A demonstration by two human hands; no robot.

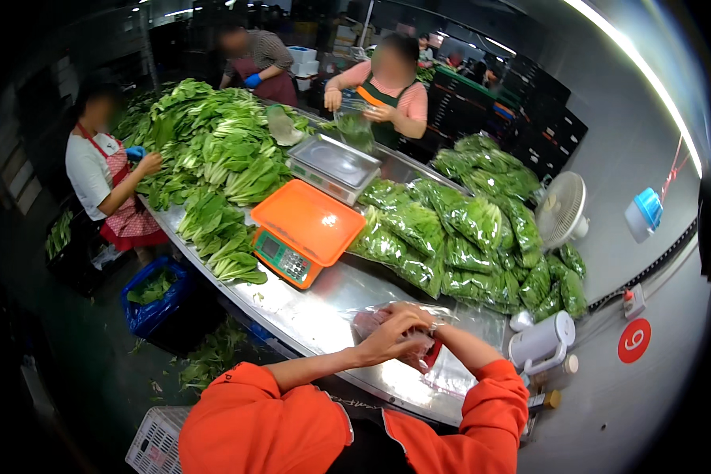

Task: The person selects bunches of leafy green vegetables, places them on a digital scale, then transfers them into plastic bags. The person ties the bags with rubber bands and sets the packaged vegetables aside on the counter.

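Both hands meet over a crinkled clear plastic bag (365, 322) at the near edge of the metal table. My left hand (390, 340) curls over the bag from the left, its fingers bent around the plastic. Just beyond it, my right hand (415, 314) is closed on the bag too, with its fingertips partly hidden behind the left hand. A small red thing (431, 357) lies under the hands; its kind I cannot make out. Ahead of them stands an orange digital scale (308, 223) with a bare pan. Several clear bags of leafy greens (426, 237) are piled beyond my right hand.
Loose leafy greens (213, 142) heap across the table's left; a silver scale (333, 164) stands behind the orange one. Co-workers stand left and across. At right are a fan (562, 209) and white kettle (542, 341). A blue-lined bin (158, 296) is on the floor.
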